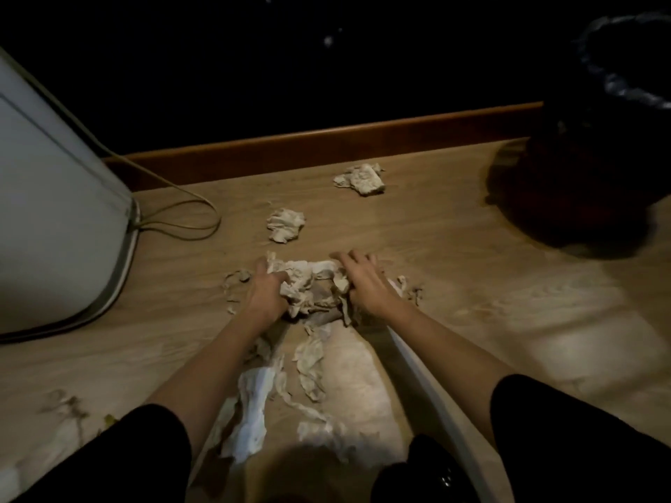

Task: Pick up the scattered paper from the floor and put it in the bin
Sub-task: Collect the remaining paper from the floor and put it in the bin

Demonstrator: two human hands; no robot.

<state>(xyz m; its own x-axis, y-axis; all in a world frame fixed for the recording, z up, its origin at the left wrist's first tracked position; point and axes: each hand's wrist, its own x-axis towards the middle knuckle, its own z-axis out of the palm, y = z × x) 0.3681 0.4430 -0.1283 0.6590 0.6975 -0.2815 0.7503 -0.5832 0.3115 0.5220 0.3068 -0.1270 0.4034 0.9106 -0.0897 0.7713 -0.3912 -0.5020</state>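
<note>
Torn paper strips lie nearest on the floor. Beyond them, left hand and right hand close around a paper heap between them. The bin stands far right, nearer the right hand.

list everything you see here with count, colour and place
paper pile: one, off-white, floor centre, between both hands
crumpled paper balls: two, off-white, on the floor beyond the pile, the farther one near the skirting
loose paper strips: several, white, floor near the person
bin: one, black with bag liner, upper right
appliance: one, white, left
cable: one, pale, looped beside the appliance
skirting: one, brown, along the dark wall
floor: tan wood
left hand: gripping the pile
right hand: on the pile
sleeves: two, black
</note>
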